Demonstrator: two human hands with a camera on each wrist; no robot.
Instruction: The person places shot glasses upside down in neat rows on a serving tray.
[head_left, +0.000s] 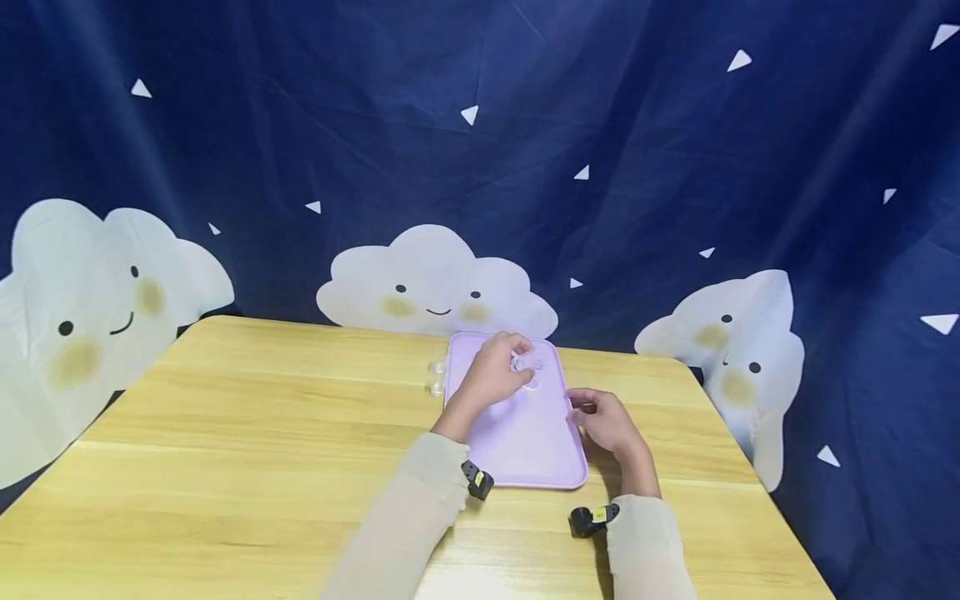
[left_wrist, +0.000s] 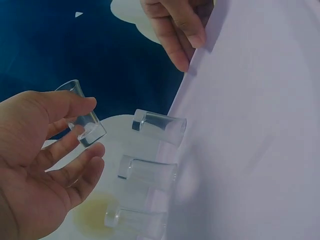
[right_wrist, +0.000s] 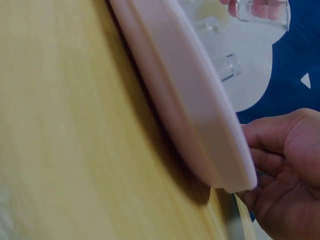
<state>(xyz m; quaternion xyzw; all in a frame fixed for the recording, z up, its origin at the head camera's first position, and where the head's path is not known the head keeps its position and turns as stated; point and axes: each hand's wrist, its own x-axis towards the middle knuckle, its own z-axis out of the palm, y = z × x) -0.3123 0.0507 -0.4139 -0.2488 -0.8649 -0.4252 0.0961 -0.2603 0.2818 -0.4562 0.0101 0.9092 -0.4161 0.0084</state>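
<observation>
In my left hand (head_left: 491,371) I hold a small clear glass (left_wrist: 92,129) between thumb and fingers, above the far part of a pale purple tray (head_left: 525,450). The left wrist view shows its thick base tilted downward. Several like glasses stand on the tray, among them a near glass (left_wrist: 160,127) and a middle glass (left_wrist: 150,171), their thick ends away from its surface. My right hand (head_left: 611,425) is at the tray's right edge, its fairly straight fingers (right_wrist: 265,135) touching the rim; part of them is hidden behind it.
More clear glasses (head_left: 437,387) stand on the wooden table (head_left: 300,467), just beyond the tray's left edge. A dark blue curtain (head_left: 420,150) with white clouds hangs behind the table. Small black cameras (head_left: 477,481) are strapped to both wrists over pale sleeves.
</observation>
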